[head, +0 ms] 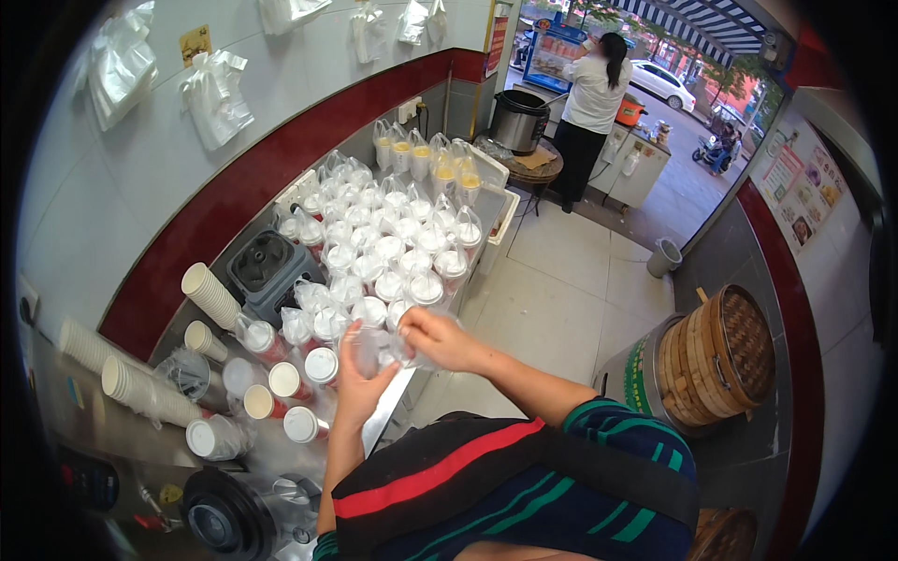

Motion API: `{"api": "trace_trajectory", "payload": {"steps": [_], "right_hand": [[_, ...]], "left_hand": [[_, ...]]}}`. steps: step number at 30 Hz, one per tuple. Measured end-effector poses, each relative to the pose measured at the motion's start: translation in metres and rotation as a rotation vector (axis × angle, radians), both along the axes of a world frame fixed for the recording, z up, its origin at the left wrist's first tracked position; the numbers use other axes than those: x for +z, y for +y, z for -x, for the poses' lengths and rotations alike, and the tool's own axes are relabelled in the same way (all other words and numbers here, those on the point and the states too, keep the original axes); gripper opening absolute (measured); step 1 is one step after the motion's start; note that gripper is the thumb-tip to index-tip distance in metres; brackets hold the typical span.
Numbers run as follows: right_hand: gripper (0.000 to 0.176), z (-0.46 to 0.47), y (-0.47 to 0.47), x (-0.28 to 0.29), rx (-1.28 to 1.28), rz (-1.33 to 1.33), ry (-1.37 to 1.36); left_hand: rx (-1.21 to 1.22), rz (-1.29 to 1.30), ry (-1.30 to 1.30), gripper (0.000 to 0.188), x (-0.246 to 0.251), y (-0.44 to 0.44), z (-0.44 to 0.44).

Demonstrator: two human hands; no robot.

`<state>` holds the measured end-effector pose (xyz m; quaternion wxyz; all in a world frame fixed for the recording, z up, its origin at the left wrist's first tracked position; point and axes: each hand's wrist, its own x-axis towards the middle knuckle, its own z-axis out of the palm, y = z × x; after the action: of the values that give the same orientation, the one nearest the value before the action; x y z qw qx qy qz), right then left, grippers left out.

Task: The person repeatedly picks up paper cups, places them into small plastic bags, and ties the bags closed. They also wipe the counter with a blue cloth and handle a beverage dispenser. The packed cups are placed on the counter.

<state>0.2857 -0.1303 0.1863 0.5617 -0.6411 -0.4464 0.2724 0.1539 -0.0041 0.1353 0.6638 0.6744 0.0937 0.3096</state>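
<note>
Both my hands are above the steel counter's front edge, with a clear plastic bag [379, 347] between them. My left hand [363, 382] is around the bag's left side, thumb and fingers spread about it. My right hand [435, 338] pinches the bag's other side, its fingers curled. What is inside the bag is blurred. Just left of my left hand stand lidded paper cups, among them a white-lidded cup [321, 366] and a red cup [303, 424]. Beyond my hands, many white-lidded cups in clear bags [389, 249] stand close together on the counter.
Stacks of empty paper cups [210, 294] lean near a grey appliance [270, 270] at the wall. A blender-like machine [217, 519] is at lower left. Bamboo steamers [708, 357] stand at right. A person [596, 91] stands by the doorway near a large electric cooker [519, 123].
</note>
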Motion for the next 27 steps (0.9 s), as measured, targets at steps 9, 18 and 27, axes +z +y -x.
{"api": "trace_trajectory", "payload": {"steps": [9, 18, 27], "right_hand": [[0.030, 0.004, -0.009, 0.006, 0.146, 0.087, -0.244], [0.045, 0.002, -0.005, -0.007, -0.294, 0.163, -0.561], [0.030, 0.015, -0.015, 0.007, 0.063, 0.086, -0.630]], "left_hand": [[0.266, -0.074, 0.306, 0.015, -0.017, 0.009, 0.001], [0.153, 0.561, 0.220, 0.011, -0.013, 0.006, 0.009], [0.432, -0.125, 0.057, 0.018, -0.003, -0.009, -0.004]]}}
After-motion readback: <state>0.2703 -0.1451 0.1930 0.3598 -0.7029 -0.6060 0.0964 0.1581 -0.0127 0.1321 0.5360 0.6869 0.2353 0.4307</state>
